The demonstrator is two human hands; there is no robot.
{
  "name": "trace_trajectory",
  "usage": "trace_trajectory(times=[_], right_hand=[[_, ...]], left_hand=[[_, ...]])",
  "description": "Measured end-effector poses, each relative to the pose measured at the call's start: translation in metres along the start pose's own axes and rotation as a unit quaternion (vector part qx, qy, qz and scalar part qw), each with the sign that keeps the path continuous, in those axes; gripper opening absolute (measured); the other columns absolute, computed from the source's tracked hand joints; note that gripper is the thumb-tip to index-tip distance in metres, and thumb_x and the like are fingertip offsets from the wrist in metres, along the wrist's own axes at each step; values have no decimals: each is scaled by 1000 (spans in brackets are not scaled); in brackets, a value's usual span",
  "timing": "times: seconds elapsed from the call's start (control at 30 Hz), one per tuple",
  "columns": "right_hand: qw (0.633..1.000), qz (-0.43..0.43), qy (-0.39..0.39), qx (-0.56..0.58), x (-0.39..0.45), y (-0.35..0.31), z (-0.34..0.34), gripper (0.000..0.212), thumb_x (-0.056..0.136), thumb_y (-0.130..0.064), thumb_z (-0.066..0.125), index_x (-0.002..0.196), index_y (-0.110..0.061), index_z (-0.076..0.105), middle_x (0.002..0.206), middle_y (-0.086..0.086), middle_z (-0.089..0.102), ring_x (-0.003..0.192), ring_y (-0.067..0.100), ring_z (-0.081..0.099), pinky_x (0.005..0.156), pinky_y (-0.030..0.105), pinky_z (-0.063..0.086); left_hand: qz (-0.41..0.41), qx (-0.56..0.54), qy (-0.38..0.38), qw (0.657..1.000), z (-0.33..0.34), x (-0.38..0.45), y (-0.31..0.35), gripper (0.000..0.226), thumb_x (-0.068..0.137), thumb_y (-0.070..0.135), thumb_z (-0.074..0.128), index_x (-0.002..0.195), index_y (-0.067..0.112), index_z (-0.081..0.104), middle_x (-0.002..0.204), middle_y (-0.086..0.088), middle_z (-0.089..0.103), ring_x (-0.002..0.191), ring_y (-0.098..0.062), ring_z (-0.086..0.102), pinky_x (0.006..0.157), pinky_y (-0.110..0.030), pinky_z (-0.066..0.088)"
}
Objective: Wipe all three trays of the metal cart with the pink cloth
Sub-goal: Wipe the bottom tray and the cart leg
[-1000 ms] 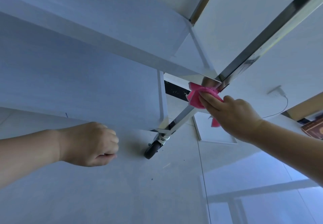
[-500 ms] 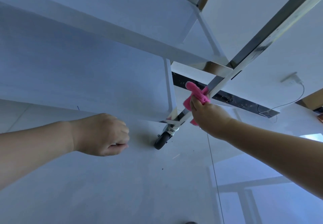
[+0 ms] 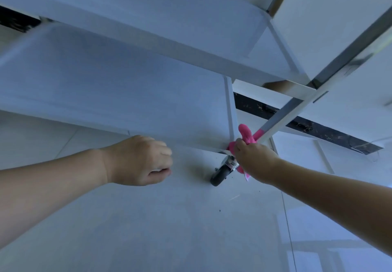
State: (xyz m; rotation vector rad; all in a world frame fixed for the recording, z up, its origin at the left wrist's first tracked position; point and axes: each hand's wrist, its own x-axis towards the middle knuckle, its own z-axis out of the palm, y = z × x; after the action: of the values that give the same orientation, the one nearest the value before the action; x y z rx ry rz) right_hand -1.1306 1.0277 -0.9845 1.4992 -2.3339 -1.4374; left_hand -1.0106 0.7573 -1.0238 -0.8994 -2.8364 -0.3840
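**Cloth at the cart's leg**

Pale tiled floor below. The right hand grips the pink cloth against the metal cart's leg, just above the black caster. The left hand is curled in a fist, holding nothing, near the bottom tray.

hands: 2, left hand and right hand
pink cloth: 1
cart trays in view: 2, upper tray and lower tray
cart legs in view: 1
caster wheels in view: 1
dark floor strips: 1 on the right
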Motion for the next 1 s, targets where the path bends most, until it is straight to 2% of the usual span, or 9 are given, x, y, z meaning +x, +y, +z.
trace_trajectory(times=[0.07,0.13,0.27,0.37,0.43,0.67,0.77,0.9,1.0], right_hand=[[992,-24,40,118,-1,3,-17,46,81,-30,69,120,-11,56,125,12,56,105,30,62,81,38,57],[981,-68,119,139,0,0,-40,48,69,-27,78,113,-15,62,125,7,59,73,18,67,54,30,57],[920,-166,315,162,23,-10,-73,47,90,-10,23,105,-11,67,121,8,64,48,18,51,43,23,43],[870,-185,426,162,44,-18,-87,21,87,-14,50,104,-11,64,118,10,65,48,21,50,43,26,43],[847,-189,455,202,55,-23,-88,34,76,-13,67,107,-11,54,117,16,61,51,23,53,44,31,47],[828,-50,225,511,95,-42,-112,74,72,-6,53,140,-22,32,121,1,57,96,26,60,82,34,50],[823,-101,133,542,110,-51,-139,85,67,-6,55,141,-35,27,123,-11,55,90,16,60,79,25,48],[807,-166,89,560,122,-62,-183,66,66,-15,67,122,-41,46,85,-27,53,75,-1,53,57,7,38],[765,-167,84,617,131,-67,-211,51,64,-27,75,108,-35,51,90,-17,58,79,5,57,64,17,43]], left_hand=[[0,-2,53,999,-13,1,3,13,86,29,56,88,17,62,84,-1,61,70,-23,58,55,-30,48],[-30,-4,104,994,-21,3,1,26,85,25,63,105,9,64,103,-9,64,85,-27,63,68,-32,53],[-108,-47,118,986,-34,0,-6,45,87,26,62,126,5,53,127,-11,57,118,-25,53,99,-37,43],[-147,-126,83,978,-41,-11,-9,35,88,21,56,121,12,55,109,-2,64,98,-14,57,86,-30,46],[-192,-152,99,965,-44,-22,-11,28,87,14,53,115,11,58,101,-2,66,90,-13,57,80,-26,45],[-312,-146,161,925,-47,-78,-16,5,88,9,57,91,9,61,79,-1,63,72,-14,56,66,-30,45],[-349,-170,169,906,-55,-102,-13,9,86,8,58,89,16,60,77,4,63,69,-9,58,63,-30,49],[-389,-178,184,885,-72,-136,-19,14,86,4,56,95,14,61,83,-2,66,71,-13,65,64,-34,54],[-427,-158,210,865,-87,-167,-28,16,87,8,57,97,20,57,79,-6,66,67,-18,64,59,-32,52]])
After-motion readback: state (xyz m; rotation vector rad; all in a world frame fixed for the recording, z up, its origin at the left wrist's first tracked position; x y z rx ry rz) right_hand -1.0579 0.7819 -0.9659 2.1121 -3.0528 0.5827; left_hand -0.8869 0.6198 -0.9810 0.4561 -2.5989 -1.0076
